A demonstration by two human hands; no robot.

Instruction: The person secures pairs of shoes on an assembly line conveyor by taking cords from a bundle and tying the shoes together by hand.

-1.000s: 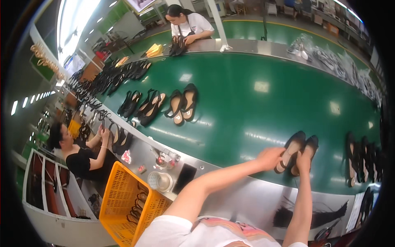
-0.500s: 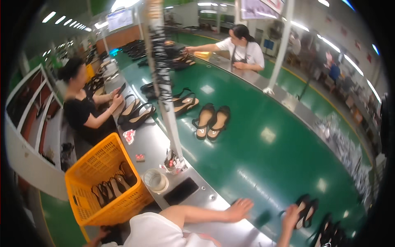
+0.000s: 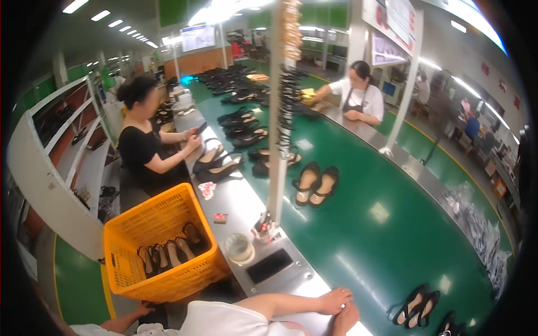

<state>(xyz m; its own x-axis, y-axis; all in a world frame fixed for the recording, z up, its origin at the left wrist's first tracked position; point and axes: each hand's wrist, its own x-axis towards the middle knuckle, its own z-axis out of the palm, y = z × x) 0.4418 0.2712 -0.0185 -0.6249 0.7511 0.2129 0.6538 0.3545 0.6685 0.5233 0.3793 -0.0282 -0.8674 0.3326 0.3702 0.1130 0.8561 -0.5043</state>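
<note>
The left hand (image 3: 333,301) and right hand (image 3: 346,319) meet over the near edge of the green surface (image 3: 358,246), the left one beyond the right. The left hand's fingers lie close together and bent; the right hand's are too hidden to judge, and I cannot tell whether either hand holds anything.

The nearest pair of black shoes (image 3: 412,307) sits to the right, apart from both hands, soles down and side by side. Their long axes run roughly parallel, across the surface: toes toward its far edge, heels toward its near edge. Farther left, a second black pair (image 3: 307,183) also has its toes toward the far edge. A flat dark rectangle (image 3: 269,266) lies on the metal ledge (image 3: 238,195) along the near edge.
</note>
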